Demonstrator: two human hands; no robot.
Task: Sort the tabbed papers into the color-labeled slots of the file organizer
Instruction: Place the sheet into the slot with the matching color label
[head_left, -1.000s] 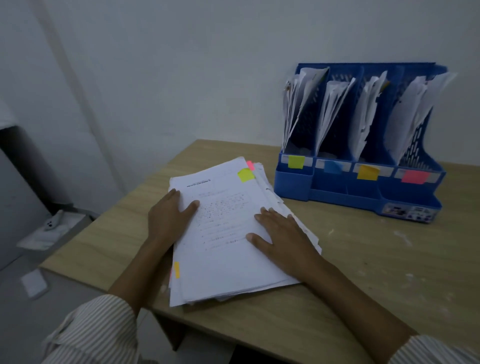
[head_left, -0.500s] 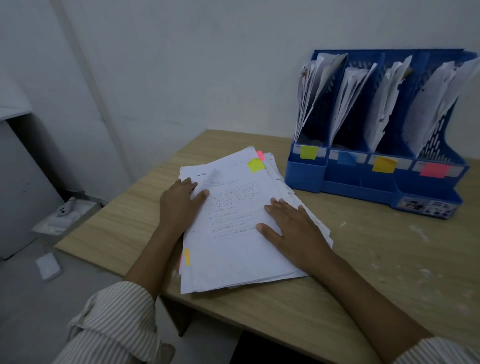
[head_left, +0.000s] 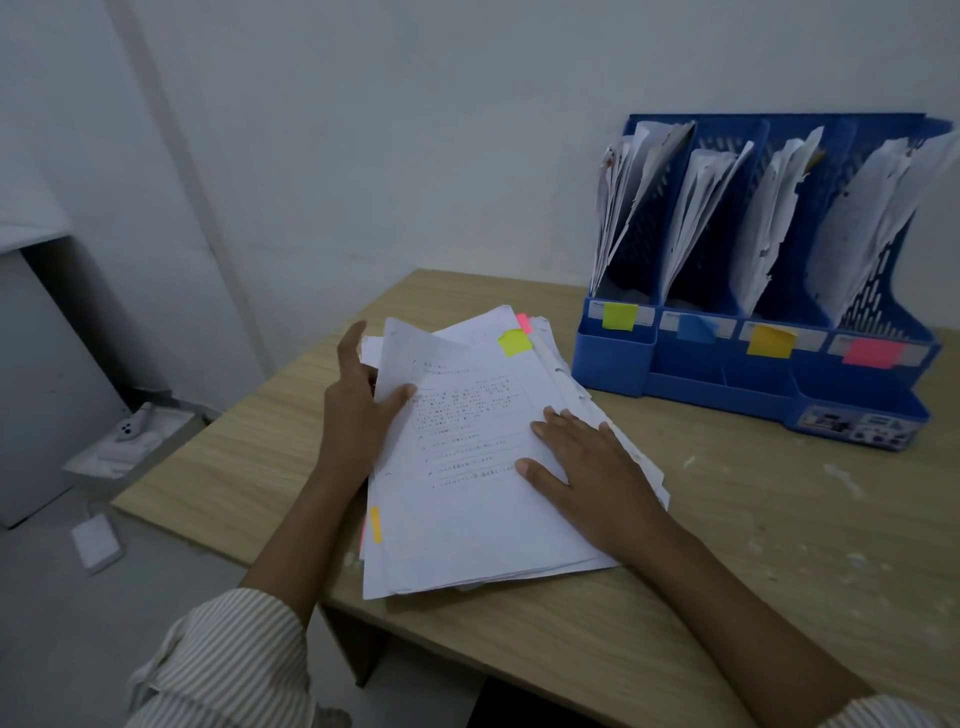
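The paper stack (head_left: 483, 467) lies on the wooden tabletop (head_left: 779, 545), near the front left of the blue file organizer (head_left: 753, 358) and apart from it. The top sheet (head_left: 457, 395) carries a yellow-green tab (head_left: 514, 342) at the corner nearest the organizer; a pink tab (head_left: 523, 321) shows just behind it, and an orange tab (head_left: 375, 525) sticks out of the stack's edge farthest from the organizer.

The left hand (head_left: 358, 410) has a pinching grip on the top sheet's far-side corner, thumb on top, and that corner is lifted and curled. The right hand (head_left: 597, 467) presses flat on the stack, fingers straight, gripping nothing.

The organizer stands at the wall with papers in all four slots. Its front labels run yellow-green (head_left: 619, 316), blue (head_left: 697, 328), orange (head_left: 771, 341) and pink (head_left: 874, 353), the yellow-green one nearest the stack.
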